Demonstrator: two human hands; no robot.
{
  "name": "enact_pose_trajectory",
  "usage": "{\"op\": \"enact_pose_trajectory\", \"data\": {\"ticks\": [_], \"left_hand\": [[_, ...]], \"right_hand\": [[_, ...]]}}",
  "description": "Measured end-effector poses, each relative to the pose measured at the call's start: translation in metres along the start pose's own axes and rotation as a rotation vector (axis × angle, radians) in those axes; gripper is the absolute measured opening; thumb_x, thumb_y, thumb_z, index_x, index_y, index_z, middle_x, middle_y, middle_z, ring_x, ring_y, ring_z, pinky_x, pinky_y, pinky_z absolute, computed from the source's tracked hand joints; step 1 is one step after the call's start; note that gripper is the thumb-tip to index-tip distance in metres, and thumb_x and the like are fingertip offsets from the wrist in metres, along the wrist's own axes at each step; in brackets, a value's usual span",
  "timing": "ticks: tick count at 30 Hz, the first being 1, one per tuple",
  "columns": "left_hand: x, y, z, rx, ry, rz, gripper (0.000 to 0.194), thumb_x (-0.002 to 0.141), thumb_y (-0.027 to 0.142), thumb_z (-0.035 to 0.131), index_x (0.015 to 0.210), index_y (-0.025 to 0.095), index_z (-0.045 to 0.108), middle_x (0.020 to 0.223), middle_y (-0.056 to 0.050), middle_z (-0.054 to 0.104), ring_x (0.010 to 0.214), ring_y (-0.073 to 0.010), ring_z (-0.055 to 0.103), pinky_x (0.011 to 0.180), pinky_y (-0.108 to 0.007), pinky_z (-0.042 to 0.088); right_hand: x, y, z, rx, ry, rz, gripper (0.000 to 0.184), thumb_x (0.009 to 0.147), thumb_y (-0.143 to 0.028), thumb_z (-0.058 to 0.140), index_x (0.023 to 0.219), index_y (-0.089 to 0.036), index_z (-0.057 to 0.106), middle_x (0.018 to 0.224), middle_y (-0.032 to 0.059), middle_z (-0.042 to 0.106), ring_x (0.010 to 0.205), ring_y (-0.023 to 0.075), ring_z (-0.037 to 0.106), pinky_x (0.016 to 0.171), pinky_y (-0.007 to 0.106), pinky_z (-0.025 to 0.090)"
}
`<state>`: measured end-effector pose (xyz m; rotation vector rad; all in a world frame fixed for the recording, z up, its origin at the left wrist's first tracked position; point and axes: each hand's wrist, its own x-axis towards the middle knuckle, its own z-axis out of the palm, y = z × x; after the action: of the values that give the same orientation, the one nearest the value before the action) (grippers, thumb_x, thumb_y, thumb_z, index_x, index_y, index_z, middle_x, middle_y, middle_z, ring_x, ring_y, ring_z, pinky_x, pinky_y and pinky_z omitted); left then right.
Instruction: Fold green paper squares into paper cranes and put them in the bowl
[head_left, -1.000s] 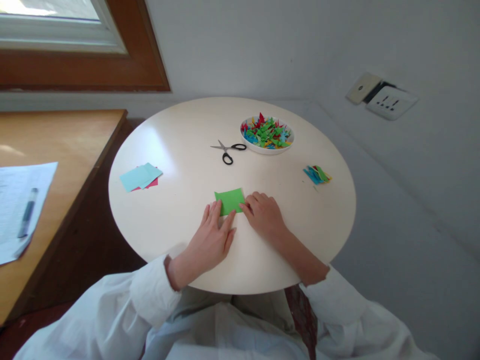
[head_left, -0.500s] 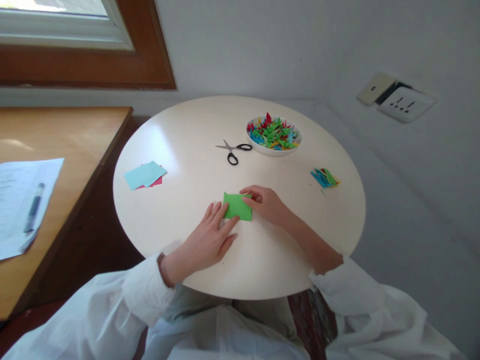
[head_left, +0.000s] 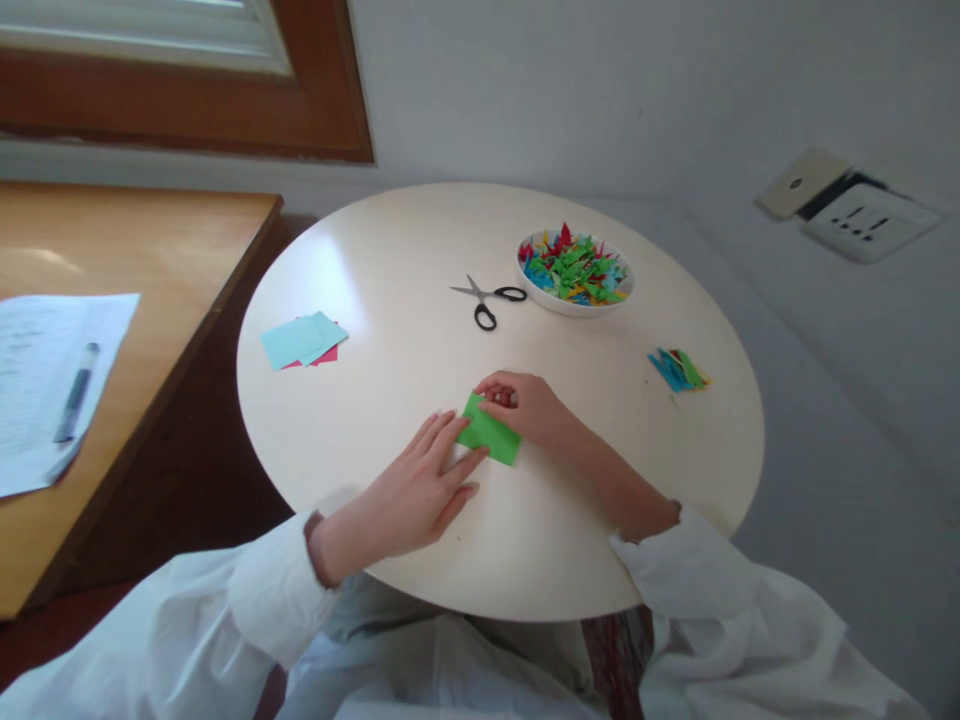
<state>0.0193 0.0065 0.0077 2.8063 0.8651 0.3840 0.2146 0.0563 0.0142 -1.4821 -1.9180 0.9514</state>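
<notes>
A folded green paper (head_left: 493,438) lies near the front of the round cream table (head_left: 390,250). My left hand (head_left: 420,490) rests flat on the table with its fingers stretched out, the fingertips pressing the paper's left edge. My right hand (head_left: 525,408) is curled over the paper's upper right part, thumb and fingers pinching its top edge.
Black-handled scissors (head_left: 487,300) lie beyond the paper, beside a white bowl (head_left: 576,272) of small coloured folded papers. Blue and pink sheets (head_left: 304,340) lie at the left, several coloured strips (head_left: 679,368) at the right. A wooden desk (head_left: 150,250) with a paper and pen (head_left: 73,392) stands left.
The green paper has turned clockwise and shifted a little toward me. My right hand moved from its right edge onto its top edge and closed into a pinch. The view panned left.
</notes>
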Motion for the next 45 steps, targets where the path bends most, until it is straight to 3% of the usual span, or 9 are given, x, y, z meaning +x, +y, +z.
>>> {"op": "enact_pose_trajectory", "data": {"ticks": [4,9,27,40,45], "left_hand": [[-0.005,0.012,0.004,0.064,0.002,-0.085,0.042,0.089,0.029,0.039,0.126,0.012,0.045,0.122,-0.017,0.046,0.122,-0.0314,0.034,0.099,-0.051,0.032],[-0.010,0.022,0.008,0.149,-0.004,-0.165,0.041,0.090,0.032,0.035,0.127,0.016,0.044,0.124,-0.015,0.049,0.117,-0.0300,0.038,0.096,-0.049,0.028],[-0.015,0.024,0.014,0.178,0.008,-0.170,0.041,0.091,0.030,0.034,0.128,0.013,0.041,0.127,-0.015,0.049,0.120,-0.0282,0.038,0.101,-0.046,0.024],[-0.013,0.028,0.012,0.192,0.039,-0.200,0.039,0.091,0.028,0.033,0.126,0.014,0.044,0.120,-0.016,0.051,0.117,-0.0279,0.040,0.098,-0.048,0.027],[-0.011,0.032,0.010,0.189,0.041,-0.211,0.040,0.091,0.030,0.034,0.128,0.020,0.043,0.120,-0.016,0.049,0.115,-0.0294,0.040,0.095,-0.050,0.028]], "right_hand": [[0.001,-0.001,0.001,-0.069,-0.001,0.012,0.015,0.071,-0.017,0.056,0.083,-0.015,0.066,0.068,0.0009,0.064,0.059,0.0102,0.053,0.056,0.022,0.040],[0.003,0.002,0.003,-0.126,-0.006,-0.019,0.016,0.074,-0.017,0.055,0.084,-0.016,0.067,0.072,0.0017,0.066,0.060,0.0102,0.052,0.057,0.022,0.039],[0.008,-0.011,0.007,-0.286,-0.012,0.091,0.011,0.073,-0.020,0.057,0.073,-0.016,0.067,0.067,0.0025,0.066,0.058,0.0119,0.053,0.055,0.024,0.036],[0.007,-0.007,0.008,-0.283,0.000,0.070,0.009,0.074,-0.021,0.058,0.073,-0.017,0.066,0.067,0.0010,0.065,0.057,0.0107,0.051,0.054,0.023,0.035],[0.007,-0.005,0.008,-0.275,0.003,0.053,0.008,0.073,-0.021,0.058,0.073,-0.017,0.066,0.068,0.0007,0.065,0.057,0.0101,0.051,0.055,0.022,0.035]]}}
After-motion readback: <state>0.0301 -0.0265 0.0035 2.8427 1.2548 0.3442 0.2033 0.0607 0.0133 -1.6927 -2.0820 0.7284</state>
